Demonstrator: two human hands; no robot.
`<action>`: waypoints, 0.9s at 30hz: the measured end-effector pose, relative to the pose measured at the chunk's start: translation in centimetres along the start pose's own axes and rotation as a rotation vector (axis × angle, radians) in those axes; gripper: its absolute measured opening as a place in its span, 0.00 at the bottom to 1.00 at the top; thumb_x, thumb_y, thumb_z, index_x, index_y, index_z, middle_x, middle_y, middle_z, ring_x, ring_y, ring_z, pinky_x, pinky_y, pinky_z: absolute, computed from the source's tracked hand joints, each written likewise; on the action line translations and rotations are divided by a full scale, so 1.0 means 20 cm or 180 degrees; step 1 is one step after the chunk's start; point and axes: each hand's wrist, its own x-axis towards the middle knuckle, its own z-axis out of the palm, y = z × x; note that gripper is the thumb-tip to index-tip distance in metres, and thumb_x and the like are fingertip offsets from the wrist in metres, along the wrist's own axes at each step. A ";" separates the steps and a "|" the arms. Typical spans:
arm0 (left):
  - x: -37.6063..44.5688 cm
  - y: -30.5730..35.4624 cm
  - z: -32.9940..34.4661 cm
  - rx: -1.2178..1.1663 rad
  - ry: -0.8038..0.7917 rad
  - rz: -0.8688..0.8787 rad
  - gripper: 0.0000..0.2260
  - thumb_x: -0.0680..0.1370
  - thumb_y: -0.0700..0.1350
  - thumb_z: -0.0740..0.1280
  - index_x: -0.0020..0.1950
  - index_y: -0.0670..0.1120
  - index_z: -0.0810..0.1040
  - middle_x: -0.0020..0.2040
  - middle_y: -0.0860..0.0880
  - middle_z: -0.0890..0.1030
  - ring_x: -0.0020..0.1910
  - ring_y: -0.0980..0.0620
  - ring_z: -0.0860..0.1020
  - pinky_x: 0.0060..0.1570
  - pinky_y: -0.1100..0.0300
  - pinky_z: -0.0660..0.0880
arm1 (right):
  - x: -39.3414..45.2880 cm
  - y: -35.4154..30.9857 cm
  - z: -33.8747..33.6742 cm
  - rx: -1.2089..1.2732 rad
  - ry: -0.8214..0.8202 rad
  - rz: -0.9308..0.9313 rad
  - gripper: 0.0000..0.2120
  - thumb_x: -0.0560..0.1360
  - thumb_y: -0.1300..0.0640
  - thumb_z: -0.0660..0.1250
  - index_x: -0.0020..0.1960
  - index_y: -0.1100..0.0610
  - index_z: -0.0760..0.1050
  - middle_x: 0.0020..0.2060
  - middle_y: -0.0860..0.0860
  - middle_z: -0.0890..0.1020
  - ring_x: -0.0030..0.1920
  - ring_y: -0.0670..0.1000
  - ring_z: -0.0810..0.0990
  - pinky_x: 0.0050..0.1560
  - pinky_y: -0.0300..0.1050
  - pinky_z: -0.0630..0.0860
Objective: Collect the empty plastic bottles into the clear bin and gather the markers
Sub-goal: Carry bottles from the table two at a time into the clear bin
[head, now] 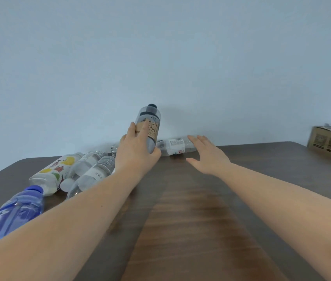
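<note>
Soft, even, fairly bright light with a cool bluish cast fills the view. The bench [191, 220] shows a broad pale sheen down its middle and only faint shadows under the forearms. Wide-angle distortion bows its far edge. The blue bottle [12, 216] at the bench's left edge looks soft and smeared.

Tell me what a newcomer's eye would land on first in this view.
First, the left hand gripping a dark-capped bottle with a tan label, raised near the wall at the table's far edge. Just right of it, the right hand is open, fingers spread, by a clear bottle lying on its side. A heap of fallen bottles crowds the left of the wooden table.
</note>
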 end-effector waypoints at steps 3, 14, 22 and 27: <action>0.10 -0.01 0.02 -0.0030 0.0127 0.0077 0.31 0.73 0.49 0.64 0.75 0.53 0.58 0.74 0.46 0.60 0.64 0.39 0.67 0.57 0.49 0.71 | 0.17 0.01 0.08 -0.0182 -0.0062 -0.0021 0.38 0.76 0.43 0.63 0.78 0.48 0.45 0.77 0.53 0.54 0.78 0.53 0.47 0.73 0.55 0.60; 0.40 -0.06 0.17 -0.0083 0.0293 0.0192 0.31 0.73 0.49 0.65 0.75 0.55 0.58 0.75 0.49 0.58 0.66 0.42 0.66 0.56 0.52 0.69 | 0.65 0.07 0.27 -0.0459 -0.0604 -0.0044 0.44 0.71 0.35 0.65 0.77 0.46 0.45 0.76 0.51 0.57 0.78 0.54 0.42 0.72 0.65 0.47; 0.47 -0.11 0.16 -0.0194 0.0364 0.0197 0.31 0.73 0.50 0.65 0.75 0.55 0.58 0.75 0.48 0.59 0.66 0.42 0.66 0.56 0.53 0.69 | 0.62 0.14 0.25 -0.0897 -0.0881 -0.0239 0.38 0.68 0.34 0.67 0.71 0.50 0.60 0.61 0.54 0.70 0.61 0.58 0.72 0.59 0.53 0.71; 0.43 -0.07 0.17 -0.0303 0.0335 0.0194 0.30 0.73 0.50 0.65 0.74 0.55 0.59 0.74 0.48 0.60 0.64 0.41 0.68 0.52 0.53 0.69 | 0.42 0.24 0.07 -0.0832 -0.0630 -0.0027 0.31 0.70 0.38 0.67 0.67 0.52 0.64 0.57 0.51 0.72 0.56 0.55 0.74 0.47 0.47 0.70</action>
